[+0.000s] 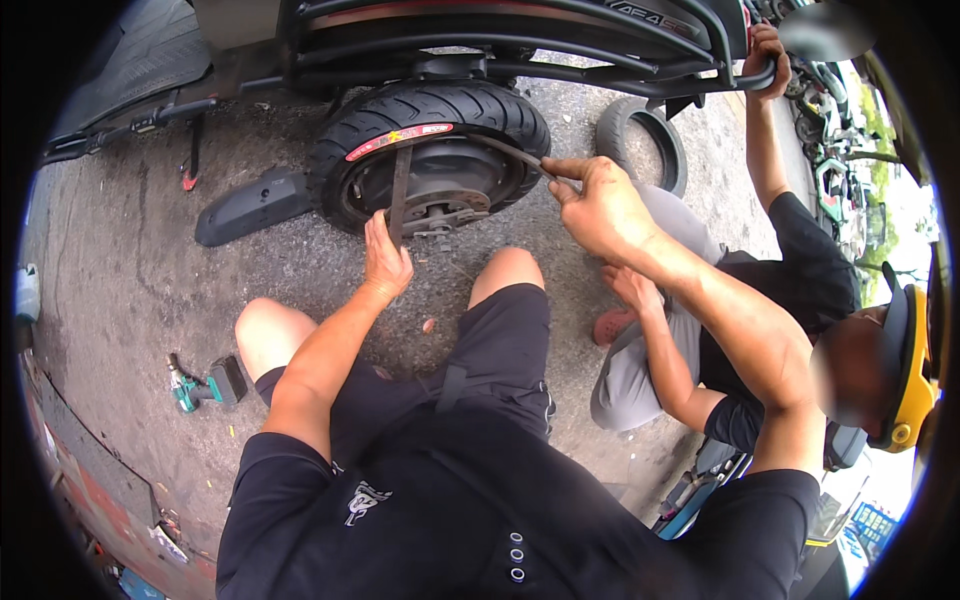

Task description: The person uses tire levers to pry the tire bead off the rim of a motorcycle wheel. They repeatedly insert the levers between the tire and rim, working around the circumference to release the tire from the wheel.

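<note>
A black scooter tyre (430, 105) with a red label stands on its wheel (440, 175), under the rear of the scooter. My left hand (386, 258) is closed round a flat metal tyre lever (400, 190), whose upper end meets the tyre's edge near the label. In my right hand (600, 205) is a second, darker tyre lever (515, 152), reaching left to the tyre's right side at the rim. How far either tip goes under the bead is hidden. The axle and brake parts (438, 215) show at the wheel's middle.
A loose tyre (645, 140) lies on the ground at the right. A black mudguard (255, 207) is left of the wheel, and a green cordless impact wrench (205, 385) lies near my left knee. A helmeted person (790, 270) crouches at right, one hand on the scooter's rack (600, 65).
</note>
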Demonstrator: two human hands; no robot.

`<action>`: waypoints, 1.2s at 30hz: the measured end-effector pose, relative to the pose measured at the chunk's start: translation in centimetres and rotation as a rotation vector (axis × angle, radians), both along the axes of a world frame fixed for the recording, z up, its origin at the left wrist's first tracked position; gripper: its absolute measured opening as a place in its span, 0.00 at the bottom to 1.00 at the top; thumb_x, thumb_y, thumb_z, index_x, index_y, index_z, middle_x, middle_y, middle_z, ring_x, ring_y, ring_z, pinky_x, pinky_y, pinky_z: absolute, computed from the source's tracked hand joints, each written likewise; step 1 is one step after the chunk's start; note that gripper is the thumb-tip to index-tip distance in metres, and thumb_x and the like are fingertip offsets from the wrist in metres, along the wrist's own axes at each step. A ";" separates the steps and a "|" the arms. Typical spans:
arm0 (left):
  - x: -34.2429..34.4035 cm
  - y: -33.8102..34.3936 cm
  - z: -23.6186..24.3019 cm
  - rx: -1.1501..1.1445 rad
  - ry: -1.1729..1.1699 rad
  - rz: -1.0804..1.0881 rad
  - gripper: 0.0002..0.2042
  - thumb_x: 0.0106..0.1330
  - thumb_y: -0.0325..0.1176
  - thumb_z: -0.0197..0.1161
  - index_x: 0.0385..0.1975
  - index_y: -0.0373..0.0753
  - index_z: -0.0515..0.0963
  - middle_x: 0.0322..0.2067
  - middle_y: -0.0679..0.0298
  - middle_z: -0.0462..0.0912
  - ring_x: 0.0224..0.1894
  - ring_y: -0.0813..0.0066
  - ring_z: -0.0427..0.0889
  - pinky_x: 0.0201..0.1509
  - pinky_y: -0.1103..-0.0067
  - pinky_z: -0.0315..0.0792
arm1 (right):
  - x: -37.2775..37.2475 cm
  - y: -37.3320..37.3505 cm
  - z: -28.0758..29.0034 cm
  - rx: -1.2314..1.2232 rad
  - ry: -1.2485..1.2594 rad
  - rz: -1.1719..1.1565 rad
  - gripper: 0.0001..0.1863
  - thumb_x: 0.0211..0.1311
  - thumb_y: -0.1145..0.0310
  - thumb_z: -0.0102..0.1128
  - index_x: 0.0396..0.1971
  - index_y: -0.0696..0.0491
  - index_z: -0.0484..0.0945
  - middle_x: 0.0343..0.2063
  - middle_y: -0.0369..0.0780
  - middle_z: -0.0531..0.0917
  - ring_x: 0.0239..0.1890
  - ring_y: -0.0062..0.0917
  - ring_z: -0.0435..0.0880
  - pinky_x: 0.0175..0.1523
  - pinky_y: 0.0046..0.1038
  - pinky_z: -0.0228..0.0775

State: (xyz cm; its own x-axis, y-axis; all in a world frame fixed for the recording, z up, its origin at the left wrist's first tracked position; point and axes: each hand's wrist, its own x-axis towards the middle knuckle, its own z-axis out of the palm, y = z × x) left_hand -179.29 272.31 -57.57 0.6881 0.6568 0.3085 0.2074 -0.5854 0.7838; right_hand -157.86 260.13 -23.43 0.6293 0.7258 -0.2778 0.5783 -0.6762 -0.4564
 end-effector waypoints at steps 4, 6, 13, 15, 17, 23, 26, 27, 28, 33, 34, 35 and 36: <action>0.0 0.3 0.7 -0.038 0.006 -0.015 0.40 0.50 0.20 0.55 0.69 0.26 0.53 0.57 0.34 0.66 0.62 0.33 0.65 0.72 0.53 0.58 | -0.1 0.1 -1.5 -0.012 -0.014 -0.007 0.19 0.68 0.70 0.57 0.55 0.57 0.84 0.48 0.55 0.86 0.56 0.46 0.84 0.65 0.37 0.74; 0.0 0.5 0.2 -0.013 0.008 -0.007 0.40 0.50 0.20 0.55 0.69 0.26 0.53 0.57 0.34 0.65 0.62 0.33 0.65 0.72 0.53 0.58 | 0.0 0.3 -1.3 -0.016 -0.001 -0.016 0.19 0.68 0.69 0.58 0.55 0.58 0.84 0.48 0.55 0.86 0.57 0.46 0.84 0.66 0.36 0.73; 0.3 1.2 -1.0 0.032 0.035 0.049 0.39 0.52 0.21 0.58 0.68 0.25 0.53 0.57 0.33 0.65 0.62 0.33 0.65 0.72 0.53 0.59 | 0.9 2.0 -0.2 -0.298 0.335 -0.295 0.19 0.73 0.59 0.61 0.48 0.61 0.85 0.28 0.40 0.83 0.27 0.28 0.82 0.33 0.30 0.75; 0.5 1.2 -1.2 0.059 0.018 0.042 0.39 0.52 0.21 0.59 0.68 0.25 0.53 0.56 0.34 0.65 0.61 0.33 0.66 0.71 0.53 0.60 | 0.9 1.1 -0.9 -0.137 0.605 -0.376 0.20 0.77 0.54 0.56 0.36 0.57 0.82 0.20 0.28 0.70 0.18 0.11 0.62 0.20 0.19 0.49; 0.6 1.0 -1.1 0.040 -0.001 0.021 0.39 0.52 0.21 0.59 0.68 0.25 0.53 0.56 0.34 0.65 0.60 0.33 0.66 0.71 0.53 0.60 | 1.3 0.3 -1.6 -0.078 0.676 -0.415 0.23 0.75 0.53 0.57 0.32 0.61 0.82 0.21 0.34 0.74 0.20 0.16 0.67 0.22 0.24 0.57; 0.3 0.8 -1.0 0.033 -0.015 0.047 0.39 0.51 0.22 0.58 0.67 0.24 0.54 0.54 0.34 0.66 0.58 0.33 0.66 0.69 0.52 0.61 | -2.0 -1.7 -5.5 0.077 0.557 -0.437 0.25 0.74 0.52 0.60 0.33 0.62 0.84 0.21 0.35 0.79 0.26 0.18 0.75 0.33 0.26 0.68; 0.7 1.1 -1.1 0.032 -0.035 0.046 0.38 0.50 0.22 0.58 0.66 0.24 0.55 0.54 0.34 0.66 0.57 0.33 0.67 0.69 0.52 0.61 | -3.5 -2.7 -7.5 0.189 0.501 -0.444 0.23 0.75 0.55 0.59 0.31 0.63 0.83 0.20 0.37 0.81 0.26 0.19 0.77 0.34 0.28 0.70; 0.7 1.2 -1.0 0.018 -0.033 0.041 0.38 0.50 0.22 0.58 0.66 0.24 0.55 0.54 0.34 0.66 0.57 0.33 0.67 0.69 0.52 0.61 | -3.6 -3.1 -8.3 0.203 0.467 -0.417 0.23 0.76 0.56 0.59 0.30 0.63 0.83 0.19 0.38 0.80 0.25 0.19 0.77 0.34 0.29 0.71; 0.7 1.2 -1.0 0.005 -0.032 0.036 0.38 0.50 0.22 0.58 0.66 0.23 0.55 0.54 0.34 0.66 0.57 0.33 0.67 0.69 0.52 0.61 | -3.9 -3.3 -8.8 0.222 0.452 -0.421 0.22 0.76 0.56 0.58 0.30 0.62 0.82 0.19 0.38 0.80 0.24 0.19 0.77 0.34 0.28 0.70; 1.0 1.0 -0.5 0.013 -0.025 0.064 0.38 0.50 0.21 0.58 0.66 0.25 0.55 0.53 0.36 0.67 0.57 0.34 0.67 0.67 0.52 0.61 | -5.0 -3.7 -10.5 0.338 0.450 -0.399 0.19 0.78 0.57 0.58 0.32 0.59 0.79 0.20 0.30 0.75 0.21 0.11 0.68 0.26 0.18 0.59; 1.0 1.0 -0.3 0.008 -0.025 0.070 0.38 0.50 0.21 0.58 0.66 0.26 0.56 0.53 0.37 0.67 0.56 0.34 0.67 0.67 0.52 0.61 | -5.4 -3.8 -10.8 0.345 0.421 -0.388 0.19 0.78 0.57 0.58 0.32 0.59 0.79 0.20 0.30 0.75 0.21 0.11 0.69 0.26 0.18 0.60; 1.0 1.0 -0.3 0.013 -0.019 0.074 0.38 0.49 0.20 0.58 0.66 0.26 0.56 0.53 0.37 0.67 0.56 0.35 0.67 0.67 0.52 0.62 | -5.7 -3.8 -11.1 0.352 0.393 -0.377 0.19 0.78 0.58 0.58 0.32 0.59 0.79 0.20 0.30 0.75 0.21 0.11 0.69 0.27 0.18 0.60; 1.1 0.9 -0.2 0.019 -0.012 0.077 0.38 0.49 0.20 0.58 0.66 0.27 0.56 0.52 0.37 0.67 0.56 0.35 0.67 0.66 0.52 0.62 | -6.0 -3.9 -11.5 0.343 0.359 -0.374 0.19 0.78 0.58 0.58 0.32 0.60 0.79 0.20 0.31 0.76 0.22 0.12 0.71 0.27 0.19 0.62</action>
